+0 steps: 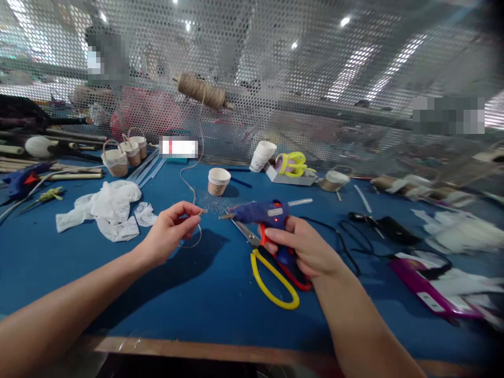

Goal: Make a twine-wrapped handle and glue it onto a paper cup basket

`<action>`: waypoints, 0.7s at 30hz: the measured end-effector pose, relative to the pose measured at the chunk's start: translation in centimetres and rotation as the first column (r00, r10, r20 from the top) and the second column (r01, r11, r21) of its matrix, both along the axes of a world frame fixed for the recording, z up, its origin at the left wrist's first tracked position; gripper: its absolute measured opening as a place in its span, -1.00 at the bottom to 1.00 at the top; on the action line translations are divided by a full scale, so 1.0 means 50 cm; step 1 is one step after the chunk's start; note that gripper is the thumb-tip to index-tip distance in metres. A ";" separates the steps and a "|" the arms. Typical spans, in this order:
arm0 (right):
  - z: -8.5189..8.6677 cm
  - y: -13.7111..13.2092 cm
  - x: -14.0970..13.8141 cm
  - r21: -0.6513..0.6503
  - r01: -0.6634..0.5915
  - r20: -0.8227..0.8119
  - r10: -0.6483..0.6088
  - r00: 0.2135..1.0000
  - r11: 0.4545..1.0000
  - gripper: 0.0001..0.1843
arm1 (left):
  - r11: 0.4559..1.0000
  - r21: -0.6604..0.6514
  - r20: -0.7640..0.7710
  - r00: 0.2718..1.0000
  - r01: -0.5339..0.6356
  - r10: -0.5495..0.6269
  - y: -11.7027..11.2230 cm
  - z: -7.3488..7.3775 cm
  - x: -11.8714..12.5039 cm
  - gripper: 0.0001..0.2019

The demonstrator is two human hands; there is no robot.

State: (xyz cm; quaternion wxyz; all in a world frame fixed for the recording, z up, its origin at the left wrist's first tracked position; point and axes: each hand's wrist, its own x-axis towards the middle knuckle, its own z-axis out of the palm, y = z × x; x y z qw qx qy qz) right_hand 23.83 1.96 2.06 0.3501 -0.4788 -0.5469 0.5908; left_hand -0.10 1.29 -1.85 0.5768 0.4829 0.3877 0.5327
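Between thumb and fingertips, my left hand [173,229] pinches the end of a thin twine [186,184]. That twine runs up to a spool of twine [201,91] mounted against the mesh. A blue glue gun [258,214] with a clear glue stick at its back is gripped by my right hand [309,244], the index finger at the orange trigger. Its nozzle points left toward the twine end, a small gap apart. Partly hidden under the gun lie scissors [274,281] with yellow and red handles. Beyond my hands a small wrapped paper cup [219,181] stands upright.
Cups with handles [115,161] stand at the back left, near white lace fabric [116,207]. A second glue gun [24,179] lies far left. Stacked white cups [262,156] and yellow-handled scissors [293,164] are at the back. A purple power strip [433,294] lies right, with black cables.
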 end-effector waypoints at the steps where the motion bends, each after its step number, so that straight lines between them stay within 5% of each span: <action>1: -0.004 0.008 0.005 0.027 0.068 -0.007 -0.068 0.998 0.997 -0.73 | 1.000 -0.004 0.008 1.000 0.005 -0.005 -0.001 0.000 -0.001 -0.88; 6: -0.032 0.060 0.040 0.145 0.299 0.063 -0.310 0.948 0.943 -0.61 | 0.996 -0.061 0.132 0.990 0.066 -0.057 -0.006 0.008 0.002 -0.88; 14: -0.075 0.116 0.075 0.148 0.396 0.169 -0.418 0.893 0.906 -0.57 | 0.918 -0.223 0.457 0.867 0.328 -0.199 -0.006 0.022 0.004 -0.91; 21: -0.086 0.128 0.090 0.249 0.439 0.383 -0.504 0.774 0.863 -0.68 | 0.846 -0.225 0.547 0.781 0.484 -0.301 -0.013 0.028 0.001 -0.92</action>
